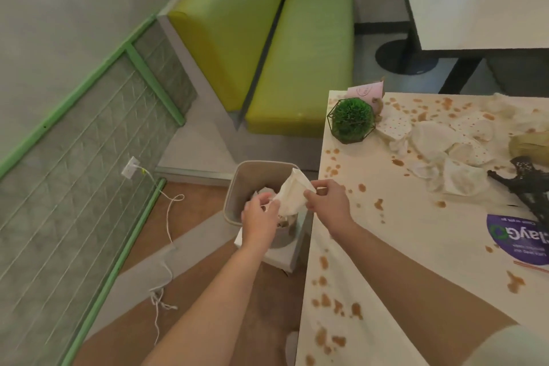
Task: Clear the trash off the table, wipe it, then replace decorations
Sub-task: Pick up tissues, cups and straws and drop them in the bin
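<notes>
White crumpled napkin (292,194) hangs between your two hands, held over the open mouth of the grey trash bin (249,175) that stands on the floor just beside the table's (401,246) left edge. Your left hand (260,218) has its fingers curled round the napkin's lower left corner, and your right hand (326,202) pinches the upper right edge between thumb and fingertips, so the paper is stretched at a slant between them. More crumpled paper already lies inside the bin, though how much is hard to tell because your hands cover most of it. On the table, brown spill spots (326,300) are scattered over the pale top from the near edge to the far side. A heap of used napkins and dotted paper plates (439,145) lies toward the far right, well apart from your hands. A green ball plant in a black wire frame (352,120) sits near the far left corner, with a pink card (367,89) just behind it. A black ornament (528,181) and a purple round sticker (517,236) lie at the right edge. Beyond the bin stands a green bench (297,68).
</notes>
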